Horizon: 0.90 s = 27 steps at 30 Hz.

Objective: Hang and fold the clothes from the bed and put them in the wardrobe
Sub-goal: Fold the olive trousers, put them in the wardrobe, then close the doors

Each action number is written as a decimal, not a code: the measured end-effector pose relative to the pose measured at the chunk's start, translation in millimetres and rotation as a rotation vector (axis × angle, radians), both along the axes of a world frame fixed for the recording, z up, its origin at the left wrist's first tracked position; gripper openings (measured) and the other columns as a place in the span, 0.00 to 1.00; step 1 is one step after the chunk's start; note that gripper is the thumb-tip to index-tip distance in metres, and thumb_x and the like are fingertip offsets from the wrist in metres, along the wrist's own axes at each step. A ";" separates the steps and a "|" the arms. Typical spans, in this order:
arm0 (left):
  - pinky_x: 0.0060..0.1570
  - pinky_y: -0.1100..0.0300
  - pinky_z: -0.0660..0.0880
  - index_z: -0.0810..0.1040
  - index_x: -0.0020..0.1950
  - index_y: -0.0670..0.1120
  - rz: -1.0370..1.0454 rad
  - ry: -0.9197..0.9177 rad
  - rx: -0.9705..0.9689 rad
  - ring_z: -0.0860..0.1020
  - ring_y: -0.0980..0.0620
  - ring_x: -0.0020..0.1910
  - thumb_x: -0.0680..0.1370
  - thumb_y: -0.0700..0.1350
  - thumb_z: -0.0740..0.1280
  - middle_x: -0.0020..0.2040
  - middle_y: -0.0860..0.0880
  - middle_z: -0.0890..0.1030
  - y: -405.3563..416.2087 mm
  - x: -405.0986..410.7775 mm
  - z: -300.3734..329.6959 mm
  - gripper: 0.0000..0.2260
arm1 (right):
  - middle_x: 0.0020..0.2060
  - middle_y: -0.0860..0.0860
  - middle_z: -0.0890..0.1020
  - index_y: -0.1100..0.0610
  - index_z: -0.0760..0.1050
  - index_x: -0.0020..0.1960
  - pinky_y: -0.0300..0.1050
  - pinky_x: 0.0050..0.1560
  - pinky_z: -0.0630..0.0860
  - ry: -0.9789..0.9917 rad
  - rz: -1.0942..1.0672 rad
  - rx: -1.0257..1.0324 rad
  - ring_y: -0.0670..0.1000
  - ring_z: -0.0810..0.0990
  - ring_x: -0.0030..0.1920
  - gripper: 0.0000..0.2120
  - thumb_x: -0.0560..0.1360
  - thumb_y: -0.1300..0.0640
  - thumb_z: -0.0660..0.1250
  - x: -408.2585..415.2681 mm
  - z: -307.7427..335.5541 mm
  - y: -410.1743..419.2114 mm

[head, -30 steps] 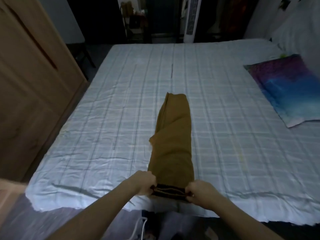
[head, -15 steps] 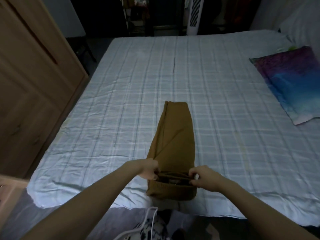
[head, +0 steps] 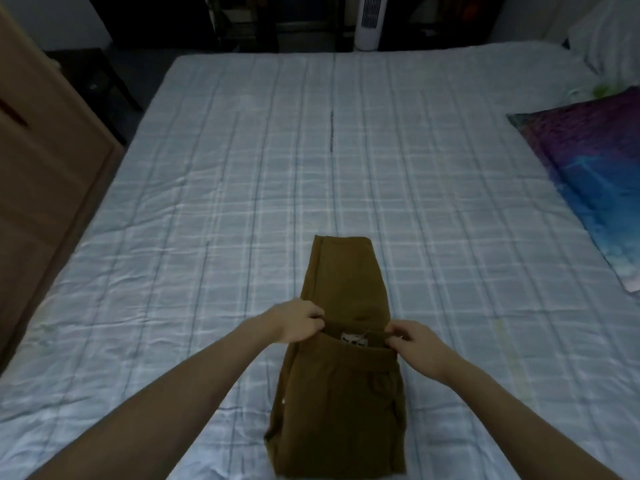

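On the near edge of the bed (head: 242, 174), brown trousers (head: 341, 403) are lying lengthwise, partly folded. Left hand (head: 298, 320) and right hand (head: 414, 339) are each pinching a corner of the waistband, carrying it toward the hems. Soft, light cloth is likely sagging between grips, so corners look the best hold. No containers are showing.

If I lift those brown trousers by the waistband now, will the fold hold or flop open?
Probably flops: the brown trousers are soft cloth that creases and sags on the bed. Both hands, left hand and right hand, pinch only the waistband, so the far end likely dangles. Looks light.
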<state>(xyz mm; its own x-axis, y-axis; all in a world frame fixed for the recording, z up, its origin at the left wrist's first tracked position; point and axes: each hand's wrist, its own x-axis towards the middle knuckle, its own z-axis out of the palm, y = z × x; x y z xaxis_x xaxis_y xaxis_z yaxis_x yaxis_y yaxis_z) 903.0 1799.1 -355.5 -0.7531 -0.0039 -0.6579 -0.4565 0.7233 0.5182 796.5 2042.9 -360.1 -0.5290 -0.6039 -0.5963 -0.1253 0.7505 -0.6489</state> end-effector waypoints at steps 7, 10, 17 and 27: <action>0.43 0.55 0.71 0.76 0.38 0.47 0.210 -0.005 0.088 0.76 0.50 0.40 0.82 0.48 0.57 0.40 0.47 0.78 -69.5 -93.2 -69.9 0.15 | 0.39 0.51 0.79 0.52 0.75 0.44 0.44 0.39 0.71 -0.052 -0.230 -0.114 0.50 0.76 0.38 0.10 0.79 0.59 0.57 -87.9 -66.6 -82.6; 0.47 0.55 0.72 0.77 0.41 0.42 0.282 0.009 0.120 0.78 0.47 0.44 0.82 0.47 0.56 0.43 0.45 0.80 -95.6 -127.2 -107.1 0.16 | 0.39 0.53 0.78 0.50 0.74 0.46 0.44 0.38 0.70 -0.031 -0.296 -0.158 0.50 0.75 0.37 0.10 0.81 0.59 0.56 -124.7 -103.9 -113.4; 0.55 0.57 0.73 0.80 0.50 0.55 0.408 0.058 0.168 0.79 0.54 0.49 0.79 0.68 0.50 0.49 0.53 0.81 -122.3 -190.1 -178.1 0.24 | 0.33 0.52 0.76 0.53 0.71 0.49 0.41 0.31 0.69 0.146 -0.357 -0.137 0.50 0.74 0.32 0.12 0.84 0.54 0.51 -187.6 -178.8 -166.9; 0.60 0.52 0.69 0.69 0.66 0.53 -0.056 0.420 -0.258 0.65 0.53 0.60 0.72 0.68 0.65 0.61 0.53 0.68 -148.4 -217.5 -223.9 0.29 | 0.64 0.49 0.66 0.48 0.61 0.73 0.52 0.66 0.65 0.529 0.505 0.058 0.52 0.64 0.65 0.41 0.65 0.30 0.57 -240.8 -206.1 -191.2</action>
